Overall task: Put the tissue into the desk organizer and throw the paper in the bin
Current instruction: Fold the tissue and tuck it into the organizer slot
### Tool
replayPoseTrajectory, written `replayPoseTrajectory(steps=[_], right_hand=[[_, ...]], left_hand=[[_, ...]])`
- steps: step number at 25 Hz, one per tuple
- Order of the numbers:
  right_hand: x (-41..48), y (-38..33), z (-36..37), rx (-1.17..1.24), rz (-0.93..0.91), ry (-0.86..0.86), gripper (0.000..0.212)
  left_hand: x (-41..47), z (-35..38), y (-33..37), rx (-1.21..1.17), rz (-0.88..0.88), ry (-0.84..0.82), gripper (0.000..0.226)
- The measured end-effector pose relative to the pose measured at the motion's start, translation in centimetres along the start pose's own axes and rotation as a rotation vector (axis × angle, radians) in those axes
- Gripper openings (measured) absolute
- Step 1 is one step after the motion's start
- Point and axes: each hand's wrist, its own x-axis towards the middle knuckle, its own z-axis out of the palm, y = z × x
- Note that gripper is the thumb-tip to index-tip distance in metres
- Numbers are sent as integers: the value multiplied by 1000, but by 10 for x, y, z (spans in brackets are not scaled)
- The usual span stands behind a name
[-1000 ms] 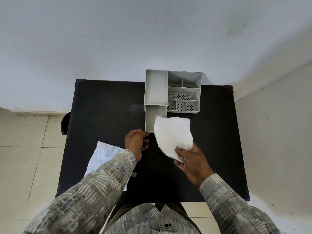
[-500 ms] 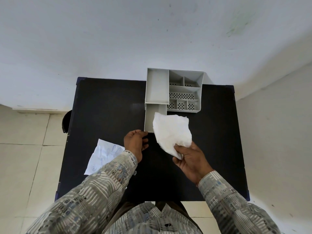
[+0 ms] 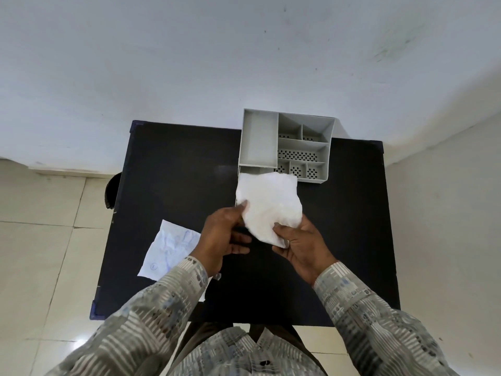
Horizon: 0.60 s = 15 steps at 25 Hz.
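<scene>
A white tissue [image 3: 268, 203] is held up above the black table [image 3: 176, 169], just in front of the grey desk organizer [image 3: 284, 147]. My right hand [image 3: 303, 245] pinches its lower edge. My left hand [image 3: 225, 237] touches its left edge with thumb and fingertips. The tissue hides the organizer's low front compartment. A crumpled white paper [image 3: 169, 249] with blue writing lies on the table's left side, partly under my left sleeve.
The organizer stands at the table's far edge against a white wall [image 3: 217, 63]. A dark round object [image 3: 111, 194] shows on the floor past the table's left edge. Pale floor tiles surround the table.
My left hand has come up and right from the table to grip the tissue's left edge. The tissue has lifted slightly toward the organizer.
</scene>
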Motion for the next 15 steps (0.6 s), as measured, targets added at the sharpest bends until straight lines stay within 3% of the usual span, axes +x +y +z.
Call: replayPoseTrajectory(steps=[2,4,7,9,12,15], right_hand=[[2,2,7,-136,-33,-13,41],[3,4,12,-351,-115,65,37],[8,14,9,-765,-334,186,70],[8,19,10,-948,-454,155,81],[9,20,12,-1074,-608,165,51],[14,17,17,-1160,-642,200,30]], left_hand=[[-2,1,-4,187,118,-19,40],[2,-1,-8,345,231,94,49],[1,0,-8,610,407,259,65],[-2,3,-12,767,540,292,58],[-3,5,-15,936,693,309,30],[2,9,-11,977,703,325,32]])
